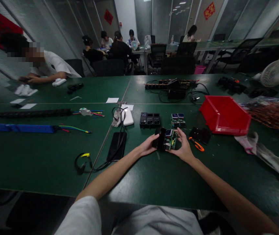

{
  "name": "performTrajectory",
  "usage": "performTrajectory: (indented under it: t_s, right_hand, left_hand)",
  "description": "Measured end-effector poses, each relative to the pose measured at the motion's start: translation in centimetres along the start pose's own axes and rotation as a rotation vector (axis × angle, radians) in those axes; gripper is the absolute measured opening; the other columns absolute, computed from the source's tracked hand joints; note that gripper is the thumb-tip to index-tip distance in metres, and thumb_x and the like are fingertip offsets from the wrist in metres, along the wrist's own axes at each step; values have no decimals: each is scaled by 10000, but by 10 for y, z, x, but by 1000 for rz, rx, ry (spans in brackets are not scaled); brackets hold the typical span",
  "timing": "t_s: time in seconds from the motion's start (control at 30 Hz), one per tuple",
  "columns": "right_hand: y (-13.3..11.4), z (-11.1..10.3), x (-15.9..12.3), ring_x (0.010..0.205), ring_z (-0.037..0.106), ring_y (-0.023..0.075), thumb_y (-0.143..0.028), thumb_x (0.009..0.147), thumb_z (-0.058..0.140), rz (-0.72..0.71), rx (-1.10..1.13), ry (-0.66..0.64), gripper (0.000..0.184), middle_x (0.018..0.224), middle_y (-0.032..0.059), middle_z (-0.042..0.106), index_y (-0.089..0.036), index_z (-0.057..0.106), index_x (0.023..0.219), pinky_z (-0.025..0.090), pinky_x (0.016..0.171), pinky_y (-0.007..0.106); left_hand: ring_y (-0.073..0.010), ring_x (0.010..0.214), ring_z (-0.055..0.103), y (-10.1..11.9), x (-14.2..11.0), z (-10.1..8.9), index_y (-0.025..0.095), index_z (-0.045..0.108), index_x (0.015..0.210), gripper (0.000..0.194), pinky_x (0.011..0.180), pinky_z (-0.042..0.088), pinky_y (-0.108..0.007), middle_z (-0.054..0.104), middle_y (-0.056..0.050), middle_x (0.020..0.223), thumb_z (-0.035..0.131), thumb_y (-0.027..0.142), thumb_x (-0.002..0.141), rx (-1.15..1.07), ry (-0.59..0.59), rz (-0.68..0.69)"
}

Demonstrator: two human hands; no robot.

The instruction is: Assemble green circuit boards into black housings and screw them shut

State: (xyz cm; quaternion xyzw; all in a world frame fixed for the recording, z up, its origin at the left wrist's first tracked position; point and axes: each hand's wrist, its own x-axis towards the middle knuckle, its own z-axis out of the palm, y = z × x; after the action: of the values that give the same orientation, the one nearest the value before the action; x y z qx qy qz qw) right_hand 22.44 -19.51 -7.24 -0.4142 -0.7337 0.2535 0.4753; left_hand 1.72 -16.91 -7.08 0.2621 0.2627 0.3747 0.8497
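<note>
My left hand grips a black plastic housing from its left side. Against the housing's right side is a green circuit board with a small square display, and the fingers and thumb of my right hand close on its right edge. Whether the board sits inside the housing or only beside it, I cannot tell. Just beyond my hands stand a row of black modules and another green board with small screens. Orange-handled pliers lie right of my right hand, by dark flat pieces.
A red bin stands at the right, near bundled wires and a crumpled glove. Left lie a black phone, a cable, a white power bank and a blue strip. A person sits across the table.
</note>
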Motion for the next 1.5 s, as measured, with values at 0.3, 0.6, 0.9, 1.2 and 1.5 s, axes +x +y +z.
performTrajectory:
  t_s: [0.3,0.6,0.9,1.2,1.5]
  right_hand:
    - [-3,-2,1,1290,414,321,-312,618,818,-26,12,30,988,1409,135,408,-264,245,1422,498,904,468]
    - [-7,-5,2,1291,412,314,-306,643,802,-60,-23,5,929,1416,128,409,-256,289,1416,506,900,465]
    - [-10,-7,3,1289,402,314,-323,683,775,-89,-89,-18,864,1430,99,401,-277,323,1417,533,875,470]
    - [-10,-8,4,1282,401,320,-345,703,757,-91,-140,-44,862,1433,90,394,-299,303,1434,529,870,479]
    - [-12,-7,4,1225,442,324,-373,708,748,-112,-167,-45,855,1412,94,421,-299,304,1435,525,838,482]
  left_hand:
    - [-181,859,639,2,-1,-2,143,642,1079,308,846,477,-337,693,-78,986,583,314,829,-54,-15,-43]
    - [-150,800,642,1,0,-3,142,641,1040,281,765,483,-276,695,-64,936,642,243,778,-15,-5,-10]
    - [-157,829,659,-1,-1,2,174,575,1155,428,761,502,-280,672,-87,1060,695,262,754,82,-14,66]
    - [-152,830,666,-2,-1,4,184,570,1163,479,747,515,-269,672,-82,1072,734,259,720,118,29,78]
    - [-134,831,656,-3,-1,6,195,579,1150,483,766,512,-260,667,-53,1062,751,252,701,147,33,93]
